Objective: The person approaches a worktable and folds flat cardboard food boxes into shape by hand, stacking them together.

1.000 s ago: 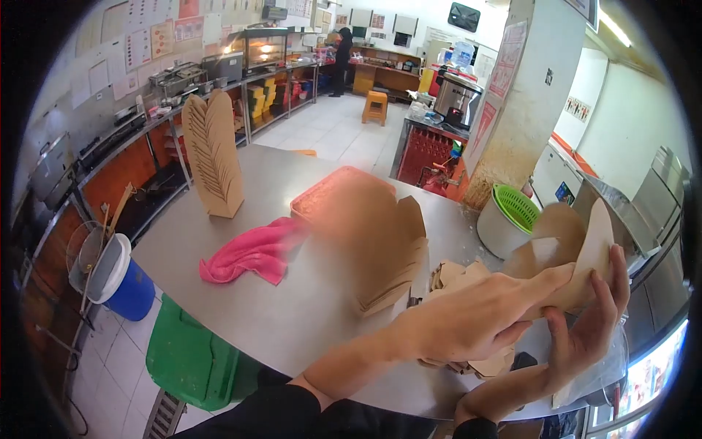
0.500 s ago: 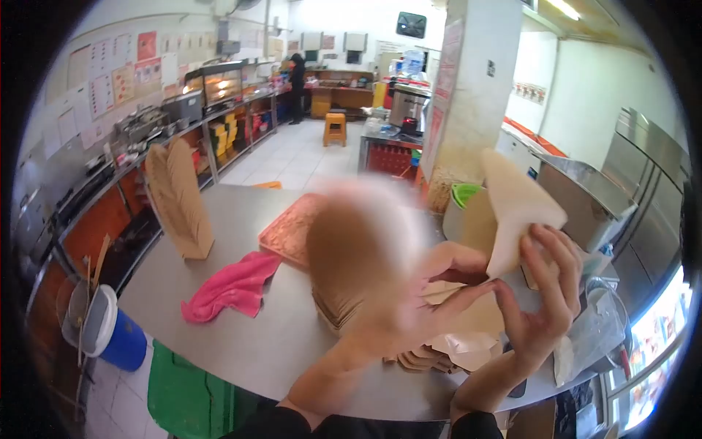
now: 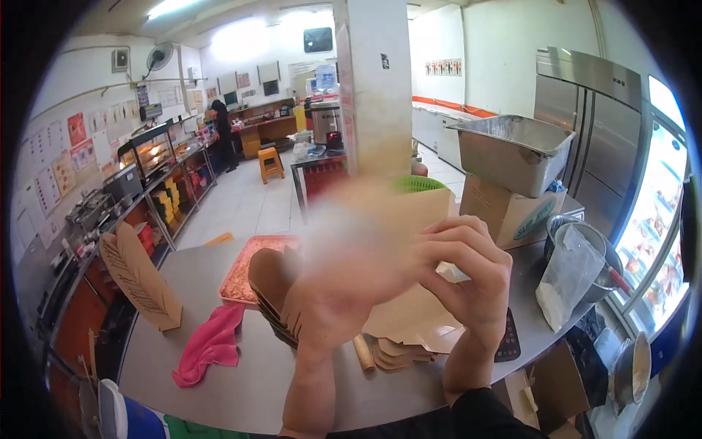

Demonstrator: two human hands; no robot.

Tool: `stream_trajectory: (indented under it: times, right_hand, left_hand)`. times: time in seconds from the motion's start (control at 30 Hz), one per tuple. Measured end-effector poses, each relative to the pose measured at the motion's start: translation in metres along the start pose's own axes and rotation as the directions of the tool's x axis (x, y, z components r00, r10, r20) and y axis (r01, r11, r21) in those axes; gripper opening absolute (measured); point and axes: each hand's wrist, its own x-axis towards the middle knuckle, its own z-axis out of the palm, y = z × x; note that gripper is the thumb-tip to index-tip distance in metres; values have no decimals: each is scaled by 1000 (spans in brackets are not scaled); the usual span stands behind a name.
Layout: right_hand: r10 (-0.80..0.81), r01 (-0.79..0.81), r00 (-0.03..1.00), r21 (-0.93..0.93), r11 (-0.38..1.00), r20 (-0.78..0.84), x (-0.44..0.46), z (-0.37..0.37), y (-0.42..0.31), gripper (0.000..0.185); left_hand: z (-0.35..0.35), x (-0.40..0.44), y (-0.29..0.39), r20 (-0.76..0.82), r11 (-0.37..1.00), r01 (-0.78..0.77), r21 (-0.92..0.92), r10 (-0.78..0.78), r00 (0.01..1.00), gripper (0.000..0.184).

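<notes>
In front of me my right hand has its fingers bent and pinched on the edge of a tan paperboard piece. My left hand is raised beside it, its fingers lost in a bright blur, so its grip cannot be made out. Just left of that hand stands a nested stack of brown folded paperboard cartons. Flat paperboard blanks lie piled on the metal table below my hands. A small tan roll lies by the pile.
On the steel table are a pink cloth, a pink tray, a tall carton stack and a dark keypad device. At right are a plastic bag and a metal tub on a box. A person stands far back.
The view has swung right and up. The paperboard piece, held up at the right before, now sits lower and closer between both hands. My left hand has turned more upright.
</notes>
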Motion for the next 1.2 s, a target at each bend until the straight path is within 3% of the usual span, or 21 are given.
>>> stream_trajectory:
  times: [0.07, 0.17, 0.27, 0.37, 0.43, 0.57, 0.6, 0.63, 0.67, 0.73, 0.77, 0.83, 0.9, 1.0, 1.13, 1.2]
  right_hand:
    - [42, -43, 999, 19, 999, 11, 0, -2, 3, 36]
    - [58, -56, 998, 73, 996, -27, -2, -2, 12, 33]
    - [68, -67, 998, 122, 990, -6, -5, -5, 18, 30]
    - [87, -89, 996, 85, 992, 32, -6, -7, 21, 26]
    - [41, -39, 999, 50, 998, -25, -4, -6, 23, 20]
    - [204, -166, 969, 244, 955, -140, -3, 5, 29, 9]
    - [210, -173, 968, 240, 955, -139, -4, 11, 32, 9]
    - [255, -180, 952, 364, 914, -168, -6, 19, 36, 10]
    - [302, -178, 934, 482, 858, -193, -8, 24, 39, 10]
    - [313, -218, 937, 440, 871, -155, -11, 25, 40, 9]
    - [276, -190, 947, 412, 891, -162, -9, 26, 37, 12]
    - [258, -180, 951, 373, 910, -170, -4, 26, 32, 15]
    - [83, -27, 980, 294, 955, -180, -2, 23, 26, 23]
    - [34, 24, 982, 303, 953, -184, -11, 31, 34, 33]
    - [-72, 127, 976, 275, 953, -204, -15, 25, 37, 35]
    - [-128, 182, 973, 292, 939, -194, -16, 21, 35, 36]
  left_hand:
    - [5, 1, -1, 18, 1000, -29, -10, 29, 999, 25]
    - [10, 0, -3, -62, 990, 121, -68, -125, 990, 25]
    - [13, 5, 1, -42, 998, 51, -40, -53, 998, 24]
    - [18, 13, 5, -69, 986, -122, 118, 131, 989, 28]
    - [27, 10, 3, -408, 986, 31, -165, -97, 908, 38]
    - [20, 13, 5, -392, 971, 196, -139, -236, 889, 48]
    - [18, 15, 13, -246, 908, 299, -293, -374, 894, 50]
    - [17, 15, 18, -79, 809, 410, -421, -483, 872, 54]
    - [17, 12, 14, -73, 805, 416, -423, -488, 870, 54]
    - [18, 5, 4, -81, 740, 442, -507, -551, 830, 48]
    - [19, 3, 3, -72, 734, 452, -506, -559, 826, 48]
    - [23, 0, 1, -239, 684, 395, -613, -637, 733, 44]
    - [17, 4, 4, -194, 658, 437, -613, -662, 724, 45]
    - [6, 4, 1, -114, 660, 468, -588, -640, 760, 51]
    - [5, 1, 10, 27, 461, 486, -742, -704, 709, 49]
    - [-3, -1, 12, 57, 527, 515, -676, -659, 750, 48]
